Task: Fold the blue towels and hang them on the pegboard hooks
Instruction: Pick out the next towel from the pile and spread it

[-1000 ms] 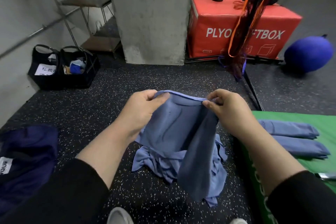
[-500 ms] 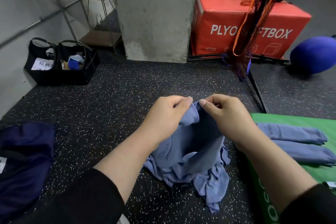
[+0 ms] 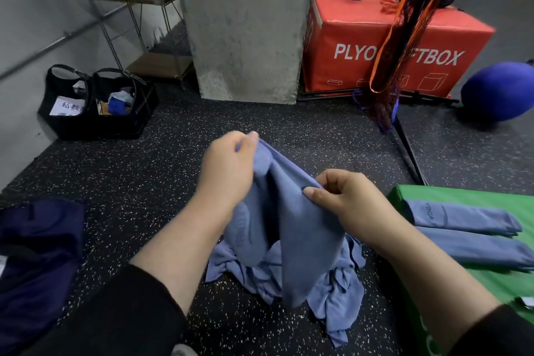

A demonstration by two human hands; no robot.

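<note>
Two folded towels (image 3: 462, 218) lie on the mat (image 3: 450, 193), right of the towel heap (image 3: 332, 292).

Both hands, left hand (image 3: 228, 170) and right hand (image 3: 344, 199), pinch a blue towel (image 3: 291, 228).

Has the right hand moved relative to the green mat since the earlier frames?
Yes. The right hand has dropped lower and nearer the green mat.

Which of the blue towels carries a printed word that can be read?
The upper folded towel on the green mat: "YOGA" is printed near its left end; the others show none.
</note>
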